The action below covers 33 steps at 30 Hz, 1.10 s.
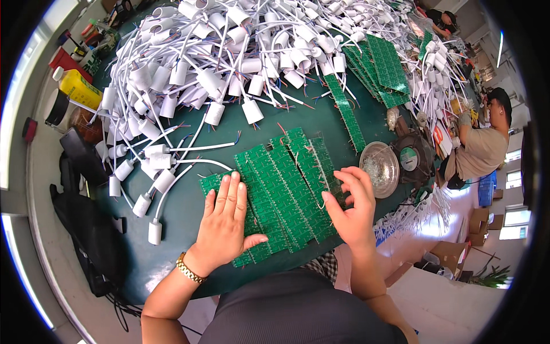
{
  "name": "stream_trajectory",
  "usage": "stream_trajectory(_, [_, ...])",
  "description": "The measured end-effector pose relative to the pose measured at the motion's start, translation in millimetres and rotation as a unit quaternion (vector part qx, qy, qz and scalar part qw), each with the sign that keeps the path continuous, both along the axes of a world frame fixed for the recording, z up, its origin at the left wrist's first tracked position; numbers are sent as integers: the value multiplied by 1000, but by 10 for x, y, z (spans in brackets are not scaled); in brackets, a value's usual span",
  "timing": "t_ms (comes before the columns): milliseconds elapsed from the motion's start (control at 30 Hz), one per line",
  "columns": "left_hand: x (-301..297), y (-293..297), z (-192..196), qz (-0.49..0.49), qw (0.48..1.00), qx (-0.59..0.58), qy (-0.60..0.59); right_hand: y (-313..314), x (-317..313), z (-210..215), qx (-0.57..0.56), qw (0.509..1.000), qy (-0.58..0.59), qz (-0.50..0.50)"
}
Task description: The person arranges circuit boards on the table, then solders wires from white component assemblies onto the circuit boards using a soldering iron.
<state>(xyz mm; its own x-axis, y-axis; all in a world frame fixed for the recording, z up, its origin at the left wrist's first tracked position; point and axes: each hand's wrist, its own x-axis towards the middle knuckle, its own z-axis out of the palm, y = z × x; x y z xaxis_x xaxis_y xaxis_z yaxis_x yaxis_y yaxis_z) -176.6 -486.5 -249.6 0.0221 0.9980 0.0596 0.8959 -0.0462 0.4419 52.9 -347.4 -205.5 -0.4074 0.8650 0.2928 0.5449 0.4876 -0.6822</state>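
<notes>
Several green circuit board panels lie overlapping in a fanned row on the green table in front of me. My left hand rests flat on the leftmost panels, palm down, fingers stretched and the thumb out to the side. At the right edge of the row is my right hand, its fingers curved and apart from the thumb, beside the rightmost panel strip. Nothing shows between those fingers, though their tips partly hide the panel's edge. Thin wires, one of them red, lie across the panels.
White cylindrical lamp holders with cables are heaped at the back. More green panels are stacked at the back right, near a narrow strip. A clear round dish stands by a black fan. Another person works at right.
</notes>
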Motion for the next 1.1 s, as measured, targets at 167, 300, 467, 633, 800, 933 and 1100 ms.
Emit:
stream_trajectory(167, [-130, -80, 80, 94, 993, 60, -39, -380, -445, 23, 90, 980, -5, 177])
stream_trajectory(300, [-280, -70, 59, 134, 959, 199, -152, -586, -765, -90, 37, 974, -64, 215])
stream_trajectory(467, [-176, -91, 174, 15, 995, 61, -74, -466, -652, -55, 84, 959, 11, 272])
stream_trajectory(633, [49, -17, 232, -123, 989, -25, 73, -172, -515, -185, 116, 964, -180, 160])
stream_trajectory(800, [-320, -77, 160, -193, 980, -56, -4, -111, -379, -254, 61, 954, -244, 161])
stream_trajectory(933, [-273, 20, 264, -184, 981, -30, -61, -70, -319, -281, 53, 960, -219, 165])
stream_trajectory(1100, [170, 479, 304, -119, 991, 37, -48, 4, -192, -439, 39, 985, -115, 121])
